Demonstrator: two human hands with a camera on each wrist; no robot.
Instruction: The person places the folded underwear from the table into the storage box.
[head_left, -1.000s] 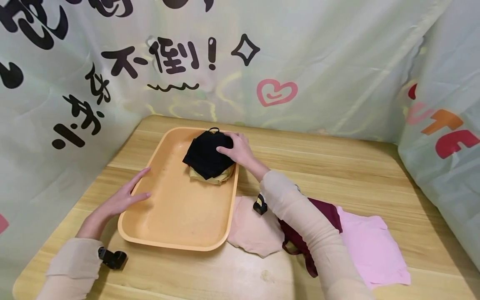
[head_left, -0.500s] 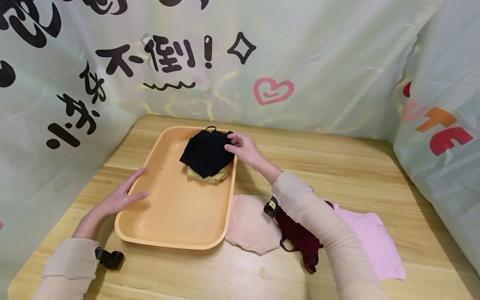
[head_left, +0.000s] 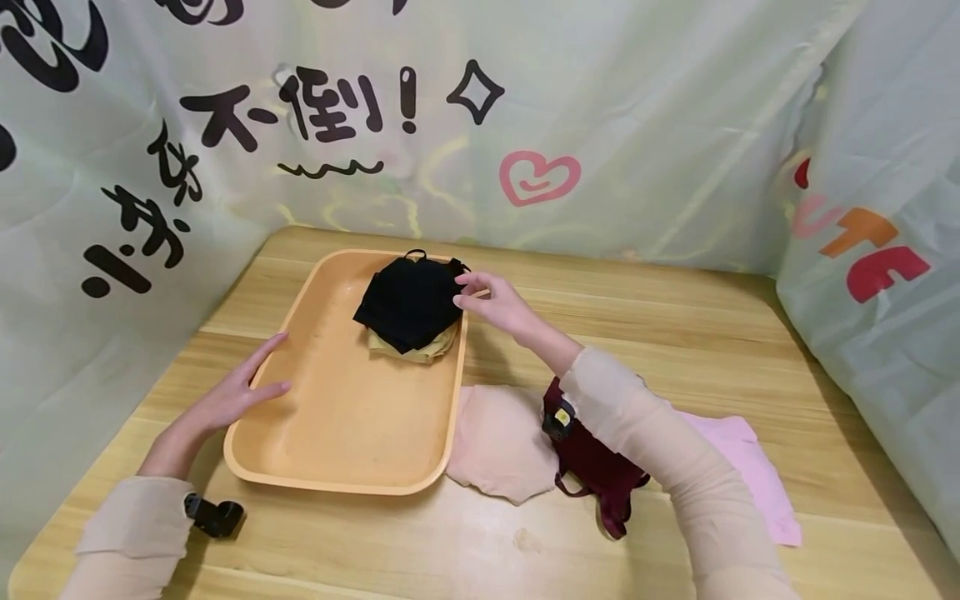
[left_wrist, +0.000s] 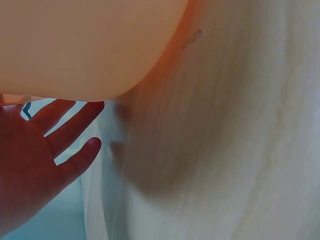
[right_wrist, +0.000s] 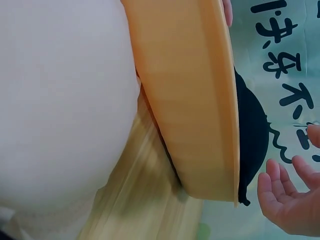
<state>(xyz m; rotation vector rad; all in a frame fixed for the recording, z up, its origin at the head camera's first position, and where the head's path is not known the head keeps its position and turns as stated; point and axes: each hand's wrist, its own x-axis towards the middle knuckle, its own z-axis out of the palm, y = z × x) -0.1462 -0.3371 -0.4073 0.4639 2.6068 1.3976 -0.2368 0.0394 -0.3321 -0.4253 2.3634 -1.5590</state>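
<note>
A folded black bra (head_left: 409, 307) with a thin strap loop lies on a folded tan garment (head_left: 412, 354) in the far right corner of the orange tray (head_left: 337, 425). My right hand (head_left: 501, 310) hovers just right of the bra at the tray's rim, fingers relaxed and holding nothing. In the right wrist view the right fingers (right_wrist: 272, 187) curve loosely, apart from the black fabric. My left hand (head_left: 231, 398) rests against the tray's left rim, thumb over the inside, other fingers along the outside. The left wrist view shows the left fingers (left_wrist: 75, 127) spread beside the tray's wall.
Right of the tray lie a pale pink bra (head_left: 504, 446), a maroon bra (head_left: 600, 471) with straps and a pink garment (head_left: 753, 467), partly behind my right sleeve. Printed curtains (head_left: 637, 125) enclose the wooden table (head_left: 637, 308) at the back and sides.
My right hand has let go of the black bra and drawn off to the right, uncovering its right edge. The left hand stays at the tray's rim. The head view has shifted slightly.
</note>
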